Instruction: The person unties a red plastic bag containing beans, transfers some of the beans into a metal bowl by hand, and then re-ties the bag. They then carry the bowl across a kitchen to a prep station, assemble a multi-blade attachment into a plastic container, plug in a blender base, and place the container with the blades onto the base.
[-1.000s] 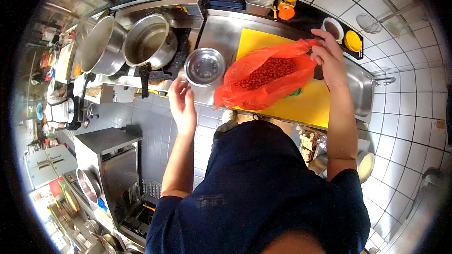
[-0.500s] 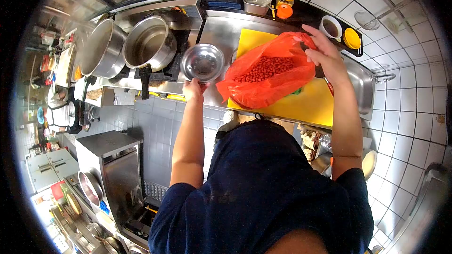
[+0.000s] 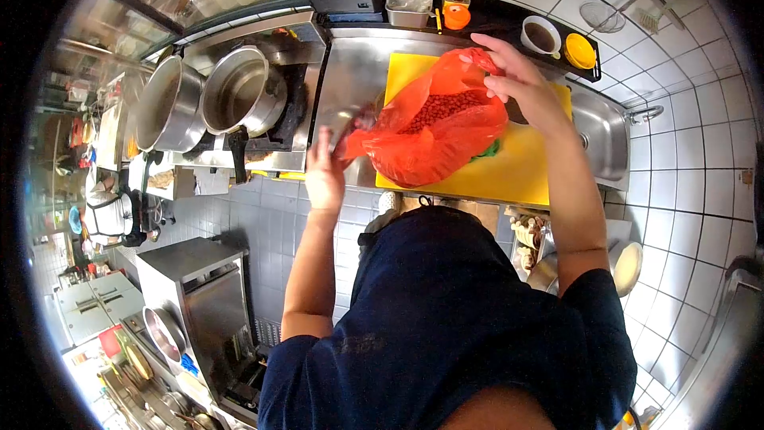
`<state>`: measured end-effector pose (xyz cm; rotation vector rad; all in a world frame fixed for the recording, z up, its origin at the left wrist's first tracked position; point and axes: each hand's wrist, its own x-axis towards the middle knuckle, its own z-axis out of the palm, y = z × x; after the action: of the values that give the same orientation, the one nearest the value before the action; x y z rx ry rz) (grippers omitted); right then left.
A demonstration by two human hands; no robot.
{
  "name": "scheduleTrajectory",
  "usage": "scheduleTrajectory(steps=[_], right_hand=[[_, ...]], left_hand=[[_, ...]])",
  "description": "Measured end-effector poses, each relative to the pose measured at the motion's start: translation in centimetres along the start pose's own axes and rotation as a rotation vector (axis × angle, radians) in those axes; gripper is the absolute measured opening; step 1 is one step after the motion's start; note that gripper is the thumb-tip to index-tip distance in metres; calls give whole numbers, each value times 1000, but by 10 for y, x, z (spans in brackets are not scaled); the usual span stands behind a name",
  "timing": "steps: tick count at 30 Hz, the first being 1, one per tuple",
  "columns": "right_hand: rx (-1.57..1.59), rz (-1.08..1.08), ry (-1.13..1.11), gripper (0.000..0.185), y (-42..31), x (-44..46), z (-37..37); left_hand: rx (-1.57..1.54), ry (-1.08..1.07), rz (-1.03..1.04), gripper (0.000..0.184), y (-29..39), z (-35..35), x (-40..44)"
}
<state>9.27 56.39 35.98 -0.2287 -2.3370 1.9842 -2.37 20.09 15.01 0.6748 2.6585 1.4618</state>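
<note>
A red plastic bag, holding many small red beads or berries, lies on a yellow cutting board. My right hand pinches the bag's upper right edge and keeps it raised. My left hand is at the bag's left end, closed around the near rim of a shiny metal bowl. Motion blurs the bowl, which appears tilted toward the bag's mouth; its contents cannot be made out. The bag's left corner reaches close to my left fingers.
Two large metal pots stand on the stove at left. A sink is at right. On the back ledge are a metal container, orange-lidded jars, a white cup of dark liquid and a yellow dish.
The bowl, level beside the bag before, now looks tipped toward it. The bag's left end has come nearer my left hand. My right hand still grips the bag's edge.
</note>
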Motion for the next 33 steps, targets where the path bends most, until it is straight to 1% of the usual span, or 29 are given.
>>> scheduleTrajectory(steps=[2, 3, 4, 5, 7, 9, 10, 11, 12, 14, 15, 17, 20, 23, 24, 27, 30, 31, 33], right_hand=[[45, -21, -10, 65, 7, 2, -5], [114, -13, -20, 66, 10, 3, -6], [182, -5, -32, 66, 14, 5, -7], [249, 4, -46, 67, 17, 6, -8], [325, -8, -55, 68, 20, 9, -9], [391, -8, -46, 69, 18, 12, -8], [420, -2, -32, 69, 15, 13, -8], [450, 4, -17, 70, 13, 13, -9], [456, 6, -30, 69, 12, 14, -13], [467, 12, -53, 67, 12, 18, -25], [457, 14, -52, 67, 12, 19, -28], [435, 18, -45, 67, 11, 19, -34], [419, 10, -99, 69, 15, 16, -37], [407, 2, -133, 71, 18, 16, -36], [406, -1, -132, 71, 18, 15, -33], [373, -13, -149, 71, 19, 20, -27], [349, -12, -125, 71, 13, 23, -19], [346, -10, -103, 71, 11, 24, -18], [371, -6, -131, 70, 13, 23, -20]], left_hand=[[254, 191, 91, 78, 3, -23, 13], [239, 309, 191, 81, 34, -40, 24], [34, 293, 67, 79, 46, -52, 30], [-141, 365, 59, 78, 95, -63, 35], [-451, 455, 181, 78, 148, -68, 43], [-163, 430, 341, 75, 162, -64, 40], [41, 403, 589, 72, 176, -59, 40], [220, 333, 747, 67, 185, -50, 39], [257, 207, 726, 69, 193, -32, 37], [557, -46, 780, 70, 205, -10, 28], [665, -184, 762, 69, 201, 1, 22], [657, -449, 888, 71, 197, 8, 9], [492, -621, 739, 76, 181, 14, -3], [481, -361, 567, 74, 181, 17, 9], [487, -348, 528, 72, 186, 19, 15], [552, -284, 573, 71, 189, 47, 44], [781, -216, 752, 74, 173, 84, 62], [844, -214, 737, 75, 167, 88, 62], [966, -218, 718, 77, 155, 99, 62]])
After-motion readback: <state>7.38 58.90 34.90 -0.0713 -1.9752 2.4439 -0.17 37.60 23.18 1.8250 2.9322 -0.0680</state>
